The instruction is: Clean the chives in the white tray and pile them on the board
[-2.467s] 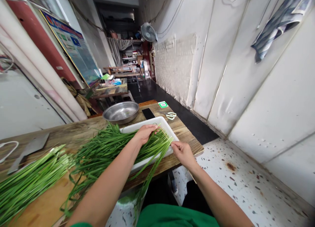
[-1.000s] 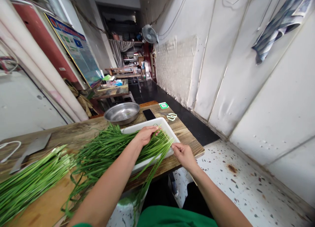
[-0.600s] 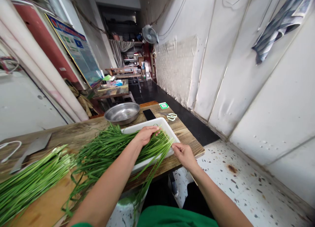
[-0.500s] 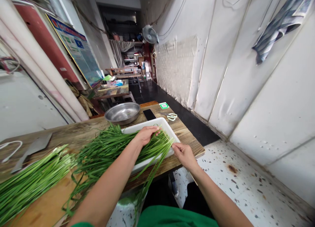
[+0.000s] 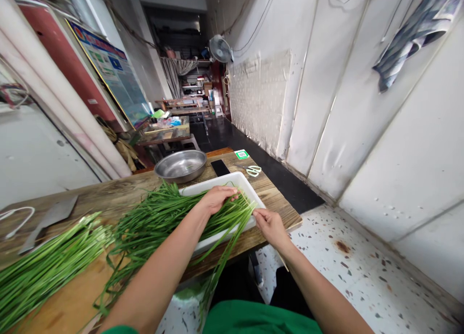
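A long wooden counter runs across the view, its right end stopping over a speckled floor. On it, the biggest thing is the loose heap of green chives, which spreads from the middle of the counter into a white tray near the right end; several blades trail over the counter's near edge. A second, tidier bundle of chives lies at the far left, apart from the heap. Behind the tray sits a metal bowl, and just right of it a dark phone lies flat. A cleaver rests on the counter at the left (its blade pointing towards the bundle).

The left hand lies palm down on the chive ends in the tray, fingers spread flat and pressing rather than gripping. The right hand is at the tray's near right corner, fingers pinched narrowly on the tips of a few chive blades. A green card and pale rubber bands lie at the far right corner.
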